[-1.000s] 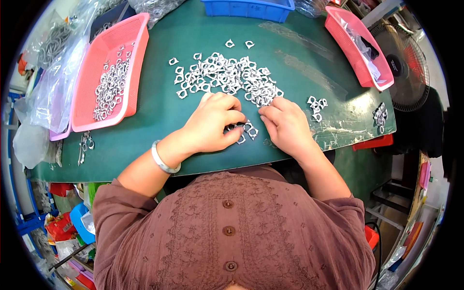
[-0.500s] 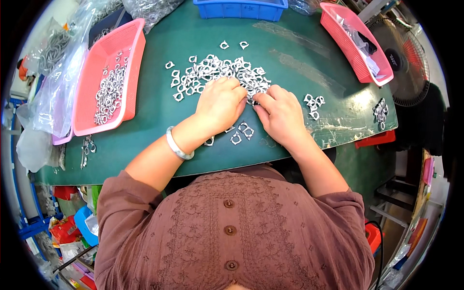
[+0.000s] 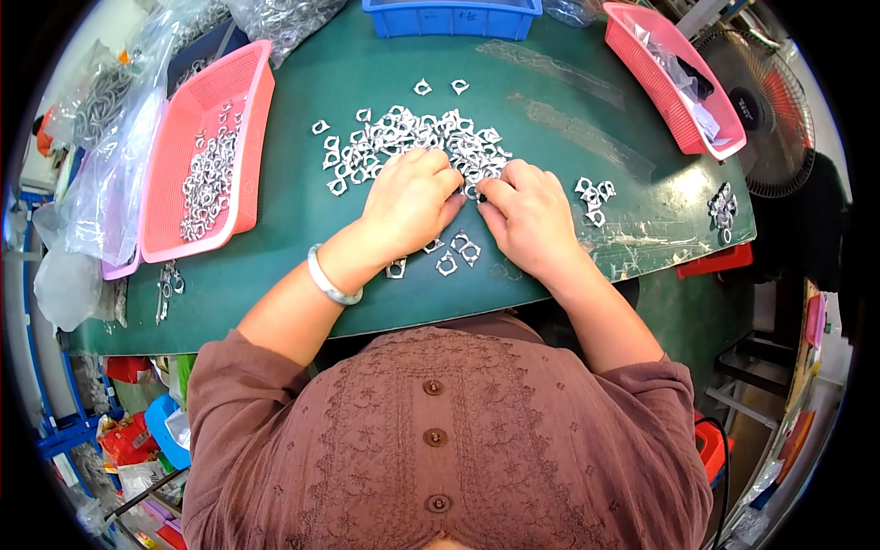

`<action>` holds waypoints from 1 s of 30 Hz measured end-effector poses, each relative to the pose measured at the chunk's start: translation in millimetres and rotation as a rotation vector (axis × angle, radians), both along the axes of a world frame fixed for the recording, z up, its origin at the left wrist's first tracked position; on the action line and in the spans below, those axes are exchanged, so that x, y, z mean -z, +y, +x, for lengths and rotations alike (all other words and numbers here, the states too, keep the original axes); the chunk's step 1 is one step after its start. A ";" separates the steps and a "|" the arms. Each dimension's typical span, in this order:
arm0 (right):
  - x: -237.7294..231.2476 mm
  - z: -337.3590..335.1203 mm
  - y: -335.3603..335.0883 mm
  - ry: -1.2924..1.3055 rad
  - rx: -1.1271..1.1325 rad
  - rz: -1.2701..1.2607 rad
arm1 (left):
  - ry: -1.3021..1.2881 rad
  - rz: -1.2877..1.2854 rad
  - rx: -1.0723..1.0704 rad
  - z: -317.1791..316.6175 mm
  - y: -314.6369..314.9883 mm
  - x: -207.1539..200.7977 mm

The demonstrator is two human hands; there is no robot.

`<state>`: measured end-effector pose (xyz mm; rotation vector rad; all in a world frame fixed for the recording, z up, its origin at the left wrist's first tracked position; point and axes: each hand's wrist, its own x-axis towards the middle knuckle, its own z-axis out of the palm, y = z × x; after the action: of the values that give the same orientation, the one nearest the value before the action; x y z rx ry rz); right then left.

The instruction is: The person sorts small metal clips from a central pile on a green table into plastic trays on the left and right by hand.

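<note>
Metal bits (image 3: pixel 412 137) lie piled on the green surface (image 3: pixel 568 119). Both hands, left hand (image 3: pixel 410 203) and right hand (image 3: pixel 529 218), rest at the pile's edge (fingers curled, touching bits; pinching or not, I cannot tell).

Metal pieces (image 3: pixel 417 137) lie between two baskets (image 3: pixel 197 151).

Both hands are resting on the green desk (image 3: pixel 302 229), fingertips meeting at the near edge of a heap of small silver metal clips (image 3: pixel 412 137). The left hand (image 3: pixel 411 203), with a pale bangle (image 3: pixel 328 279) on its wrist, is lying over the heap's edge; the right hand (image 3: pixel 530 220) is pinching at a clip beside it. A pink basket (image 3: pixel 243 174) holding more clips is sitting at the desk's left edge.
</note>
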<state>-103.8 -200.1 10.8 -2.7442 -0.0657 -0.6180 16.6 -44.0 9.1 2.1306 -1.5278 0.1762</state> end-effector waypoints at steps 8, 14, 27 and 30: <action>1.8 -1.6 -2.7 0.009 -0.007 0.058 | 0.143 0.018 -0.001 2.4 8.6 -4.2; -2.4 2.8 1.5 0.007 -0.014 0.035 | 0.141 0.000 0.006 5.8 12.0 2.2; -1.4 -7.2 1.5 -0.006 -0.087 0.062 | 0.175 -0.034 0.046 5.0 22.8 0.5; -3.8 -10.7 1.7 0.023 -0.098 0.071 | 0.184 -0.018 0.048 5.4 23.1 1.2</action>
<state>-114.6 -198.4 14.6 -2.6609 -0.1683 -0.5511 22.0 -20.9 7.9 2.0327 -1.4625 -0.0219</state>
